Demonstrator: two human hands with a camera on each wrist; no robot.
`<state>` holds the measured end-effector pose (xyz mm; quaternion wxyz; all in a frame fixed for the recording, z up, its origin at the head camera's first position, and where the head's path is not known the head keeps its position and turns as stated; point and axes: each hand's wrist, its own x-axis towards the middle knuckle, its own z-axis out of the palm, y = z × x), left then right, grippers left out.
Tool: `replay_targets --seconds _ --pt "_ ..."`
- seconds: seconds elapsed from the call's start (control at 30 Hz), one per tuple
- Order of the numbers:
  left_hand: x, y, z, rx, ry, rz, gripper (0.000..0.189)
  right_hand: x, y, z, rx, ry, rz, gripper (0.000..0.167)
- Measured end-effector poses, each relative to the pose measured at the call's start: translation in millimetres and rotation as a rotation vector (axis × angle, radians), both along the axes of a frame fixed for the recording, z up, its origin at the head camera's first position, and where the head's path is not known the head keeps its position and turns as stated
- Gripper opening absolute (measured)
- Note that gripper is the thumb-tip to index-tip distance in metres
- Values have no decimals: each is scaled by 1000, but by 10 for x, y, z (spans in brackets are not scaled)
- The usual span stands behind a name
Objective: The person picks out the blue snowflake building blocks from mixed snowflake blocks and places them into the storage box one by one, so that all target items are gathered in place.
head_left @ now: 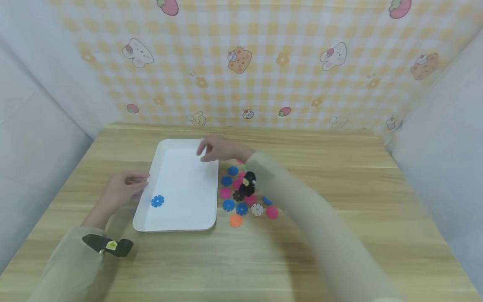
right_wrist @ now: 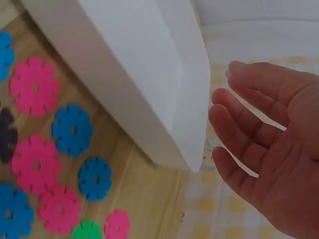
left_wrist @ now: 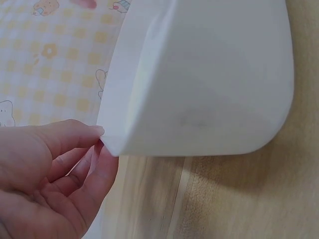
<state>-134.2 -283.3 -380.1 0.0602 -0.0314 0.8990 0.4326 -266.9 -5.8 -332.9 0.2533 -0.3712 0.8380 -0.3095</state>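
My left hand [head_left: 126,187] is at the left rim of a white tray [head_left: 185,180]; in the left wrist view its thumb and fingers pinch the rim edge. One blue notched plastic disc [head_left: 157,201] lies inside the tray near its lower left. Above the tray's upper right corner is my right hand [head_left: 220,148], its fingers loosely bent with nothing held between them. The right wrist view shows the same hand [right_wrist: 269,134] beside the tray wall [right_wrist: 119,74], palm in sight.
Right of the tray lies a loose group of notched discs, among them pink [head_left: 271,212], blue [head_left: 228,205], orange [head_left: 235,220], white [head_left: 257,209] and black ones. The right forearm passes over part of them. A checked cloth [head_left: 264,84] hangs behind the wooden table [head_left: 241,268].
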Motion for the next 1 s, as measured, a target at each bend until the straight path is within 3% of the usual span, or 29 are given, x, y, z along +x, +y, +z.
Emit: replay_targets --seconds 0.23,0.5,0.8,1.0 --pt "1 -17 -9 -4 -4 2 37 -178 687 -80 -44 -1 -132 30" --pt "1 -10 14 -5 3 7 36 -322 1262 -311 4 11 -295 28" --pt "0 -35 -22 -10 2 8 36 -323 1474 -546 16 -30 -405 32" --pt "-8 -36 -35 8 6 19 35 -338 1489 -635 -14 -55 -425 33"
